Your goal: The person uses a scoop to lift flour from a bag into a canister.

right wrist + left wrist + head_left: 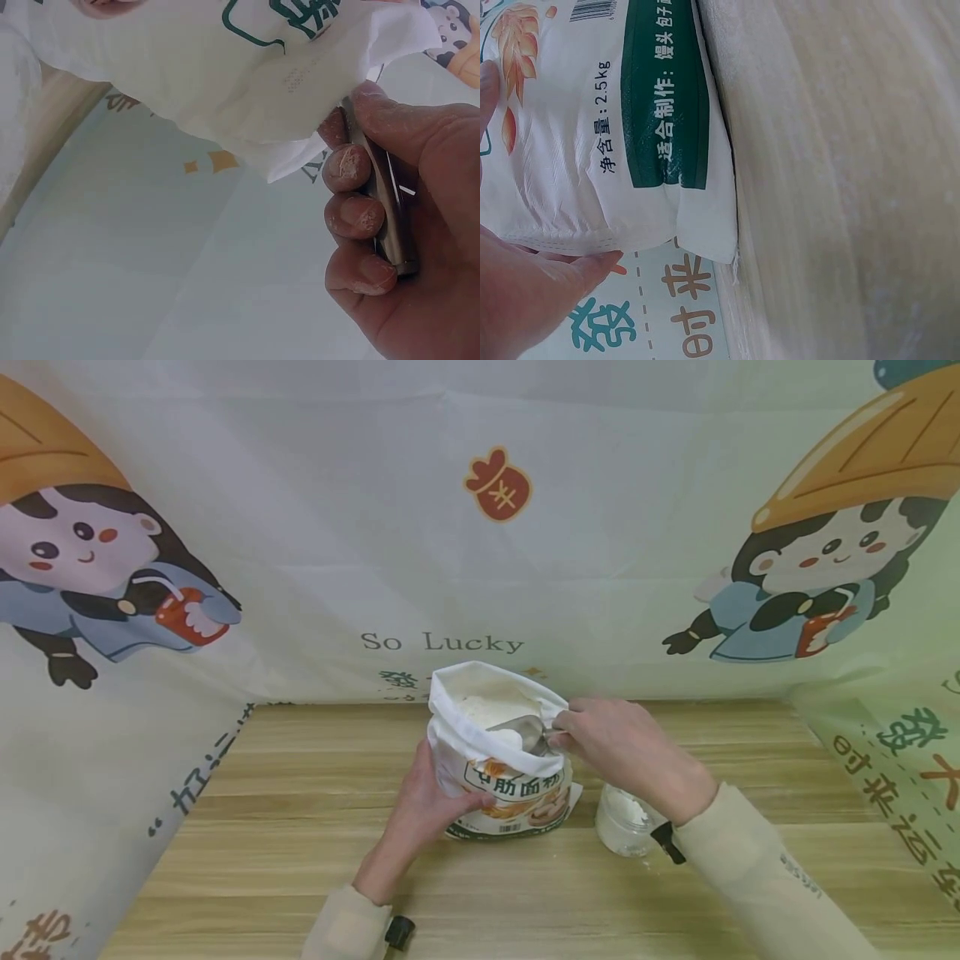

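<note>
A white bag of flour (517,797) stands on the table, its top rolled outward and flour (480,706) showing inside. My left hand (435,797) grips the bag's left side, thumb across the printed front and fingers along the side edge. In my right hand (626,752) is a metal scoop (528,731); its bowl sits inside the bag mouth with white flour in it. The right wrist view shows fingers (352,165) dusted with flour and curled round the scoop handle (388,202). Printing on the bag (562,142) reads 2.5kg in the left wrist view.
A clear jar (622,827) with flour in it stands right of the bag, partly beneath my right forearm. Around the wooden table (262,827) hangs a printed cloth backdrop (637,527) with cartoon figures and lettering.
</note>
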{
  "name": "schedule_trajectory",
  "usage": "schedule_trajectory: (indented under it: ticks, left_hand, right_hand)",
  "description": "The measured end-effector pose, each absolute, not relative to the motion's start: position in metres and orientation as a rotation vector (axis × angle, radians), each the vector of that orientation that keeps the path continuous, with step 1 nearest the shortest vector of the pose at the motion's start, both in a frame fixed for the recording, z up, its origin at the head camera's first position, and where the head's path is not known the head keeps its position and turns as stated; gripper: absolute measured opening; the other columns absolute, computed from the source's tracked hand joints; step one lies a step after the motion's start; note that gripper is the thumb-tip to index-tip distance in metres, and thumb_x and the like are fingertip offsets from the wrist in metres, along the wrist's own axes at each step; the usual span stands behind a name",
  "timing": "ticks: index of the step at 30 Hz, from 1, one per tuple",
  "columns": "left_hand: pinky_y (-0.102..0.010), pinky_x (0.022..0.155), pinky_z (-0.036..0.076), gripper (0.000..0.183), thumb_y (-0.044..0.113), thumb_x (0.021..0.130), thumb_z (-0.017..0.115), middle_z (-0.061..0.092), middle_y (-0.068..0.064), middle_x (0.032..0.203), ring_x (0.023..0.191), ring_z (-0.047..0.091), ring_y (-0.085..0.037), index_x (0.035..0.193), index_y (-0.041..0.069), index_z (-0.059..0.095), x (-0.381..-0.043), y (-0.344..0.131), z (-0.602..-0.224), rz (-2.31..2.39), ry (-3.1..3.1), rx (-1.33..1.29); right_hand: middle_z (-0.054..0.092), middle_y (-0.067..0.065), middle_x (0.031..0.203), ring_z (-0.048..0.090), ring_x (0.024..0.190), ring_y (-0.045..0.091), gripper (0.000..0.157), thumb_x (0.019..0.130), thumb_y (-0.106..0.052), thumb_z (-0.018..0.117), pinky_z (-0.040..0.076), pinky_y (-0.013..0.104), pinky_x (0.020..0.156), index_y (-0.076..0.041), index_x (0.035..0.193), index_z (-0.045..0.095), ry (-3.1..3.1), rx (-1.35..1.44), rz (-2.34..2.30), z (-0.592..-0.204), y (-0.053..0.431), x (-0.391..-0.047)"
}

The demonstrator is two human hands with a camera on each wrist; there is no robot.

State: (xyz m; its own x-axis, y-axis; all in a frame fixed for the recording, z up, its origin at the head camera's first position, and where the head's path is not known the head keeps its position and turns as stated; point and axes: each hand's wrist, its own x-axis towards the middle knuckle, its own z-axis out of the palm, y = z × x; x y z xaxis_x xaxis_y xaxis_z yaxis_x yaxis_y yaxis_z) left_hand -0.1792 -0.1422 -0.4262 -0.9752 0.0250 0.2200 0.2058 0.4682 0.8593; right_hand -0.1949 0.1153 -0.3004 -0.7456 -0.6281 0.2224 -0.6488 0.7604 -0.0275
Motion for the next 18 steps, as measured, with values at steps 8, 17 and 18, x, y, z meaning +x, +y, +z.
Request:
schedule_trajectory:
  ticks: [8,17,18]
  left_hand:
    - [-0.051,0.100,0.043,0.116,0.034,0.055,0.094,0.055,-0.007,0.124,0.115,0.053,-0.028,0.147,0.012,0.026,-0.178,-0.141,-0.426,-1.538,-2.537,-0.198]
    - [-0.051,0.100,0.043,0.115,0.033,0.056,0.094,0.054,-0.009,0.125,0.115,0.053,-0.029,0.146,0.012,0.027,-0.178,-0.141,-0.426,-1.509,-2.543,-0.191]
    - [-0.050,0.100,0.044,0.114,0.033,0.055,0.094,0.054,-0.009,0.125,0.115,0.053,-0.029,0.146,0.012,0.028,-0.178,-0.141,-0.425,-1.508,-2.544,-0.188]
  right_hand:
    - [0.052,-0.008,0.074,0.046,0.063,0.012,0.015,0.092,-0.029,0.066,0.042,0.026,0.052,-0.015,0.087,0.067,-2.748,0.984,0.240,-0.309,0.119,-0.194]
    - [0.057,-0.005,0.078,0.053,0.069,0.015,0.013,0.092,-0.026,0.067,0.047,0.032,0.057,-0.013,0.093,0.069,-2.646,0.974,0.279,-0.322,0.122,-0.196]
    - [0.057,-0.005,0.078,0.053,0.069,0.015,0.014,0.092,-0.026,0.067,0.047,0.033,0.058,-0.013,0.093,0.069,-2.638,0.972,0.289,-0.323,0.122,-0.196]
